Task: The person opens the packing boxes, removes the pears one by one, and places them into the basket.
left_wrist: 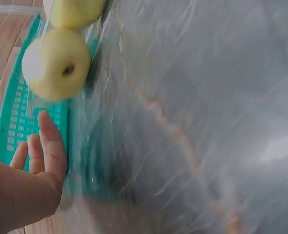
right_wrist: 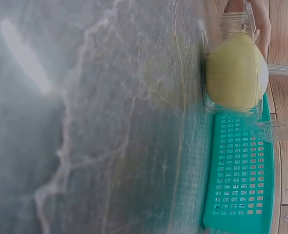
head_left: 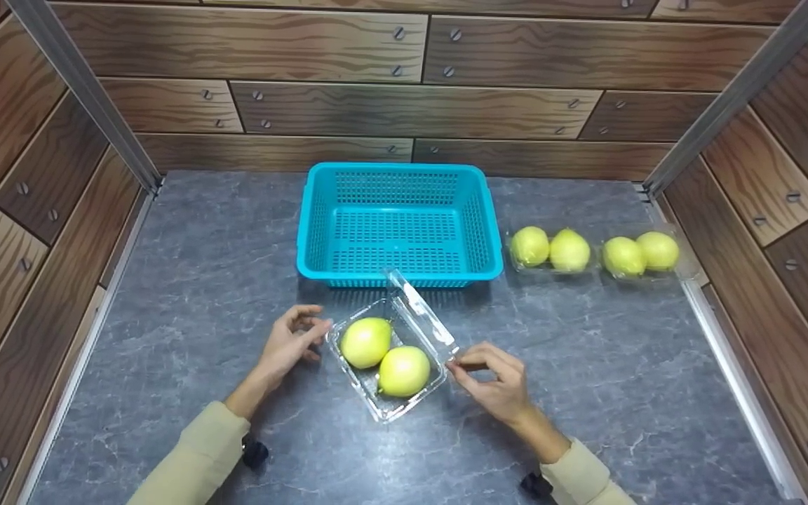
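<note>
A clear plastic clamshell box (head_left: 384, 414) lies open on the grey table in front of me. Inside it sit two yellow-green fruits, like apples or pears, one the upper-left fruit (head_left: 366, 342) and one the lower-right fruit (head_left: 404, 371). The raised lid (head_left: 421, 308) tilts up along the box's far right side. My right hand (head_left: 495, 382) pinches the lid's near corner between thumb and fingertips. At the box's left corner is my left hand (head_left: 290, 345), its thumb at the rim and its other fingers loosely extended, as the left wrist view also shows.
A turquoise slotted basket (head_left: 397, 275) stands just behind the box, with nothing in it. To its right are two closed clear boxes, the nearer box (head_left: 551, 270) and the farther box (head_left: 639, 275), each with two similar fruits. Wood-patterned walls (head_left: 334, 49) enclose the table.
</note>
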Available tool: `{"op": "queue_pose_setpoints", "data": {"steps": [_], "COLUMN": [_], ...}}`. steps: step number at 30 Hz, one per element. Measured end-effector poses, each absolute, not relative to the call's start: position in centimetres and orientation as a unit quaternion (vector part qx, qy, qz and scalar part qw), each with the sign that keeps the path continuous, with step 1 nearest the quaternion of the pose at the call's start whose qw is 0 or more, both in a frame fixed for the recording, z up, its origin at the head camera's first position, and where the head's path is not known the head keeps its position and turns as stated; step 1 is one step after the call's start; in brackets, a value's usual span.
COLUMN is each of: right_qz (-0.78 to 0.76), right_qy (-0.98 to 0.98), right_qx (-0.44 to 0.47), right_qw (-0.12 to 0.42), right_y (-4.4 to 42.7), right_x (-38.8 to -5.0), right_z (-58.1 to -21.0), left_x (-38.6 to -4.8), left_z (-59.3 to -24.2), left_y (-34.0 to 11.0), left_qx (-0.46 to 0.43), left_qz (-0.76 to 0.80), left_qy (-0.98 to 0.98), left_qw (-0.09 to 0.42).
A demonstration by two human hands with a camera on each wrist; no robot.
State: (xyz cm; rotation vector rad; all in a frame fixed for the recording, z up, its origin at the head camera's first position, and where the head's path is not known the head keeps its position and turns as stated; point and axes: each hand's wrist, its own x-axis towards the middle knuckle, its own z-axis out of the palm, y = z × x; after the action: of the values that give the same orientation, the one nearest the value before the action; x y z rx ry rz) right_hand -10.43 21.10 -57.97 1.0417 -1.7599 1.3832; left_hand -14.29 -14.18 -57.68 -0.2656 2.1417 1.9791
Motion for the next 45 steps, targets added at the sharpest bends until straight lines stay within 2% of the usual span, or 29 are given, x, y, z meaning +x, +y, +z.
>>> {"op": "queue_pose_setpoints", "data": {"steps": [22, 39, 45], "right_qz": [0.556, 0.562, 0.561], "right_qy": [-0.663, -0.67, -0.675], "right_qx": [0.369, 0.349, 0.343], "right_qw": [0.339, 0.337, 0.334], "right_y": [20.8, 20.7, 20.8], "right_x": [-10.0, -9.9, -9.8], "right_z": [-58.3, -58.2, -58.1], "left_x": [-18.8, -19.6, -19.6], "left_z": [-58.0, -58.2, -58.0], "left_y": [-11.9, -10.8, -10.9], "left_qx": [-0.013, 0.023, 0.003], "left_qz": [0.622, 0.626, 0.617], "left_qy": [0.766, 0.76, 0.76], "left_qw": [0.165, 0.172, 0.206]}}
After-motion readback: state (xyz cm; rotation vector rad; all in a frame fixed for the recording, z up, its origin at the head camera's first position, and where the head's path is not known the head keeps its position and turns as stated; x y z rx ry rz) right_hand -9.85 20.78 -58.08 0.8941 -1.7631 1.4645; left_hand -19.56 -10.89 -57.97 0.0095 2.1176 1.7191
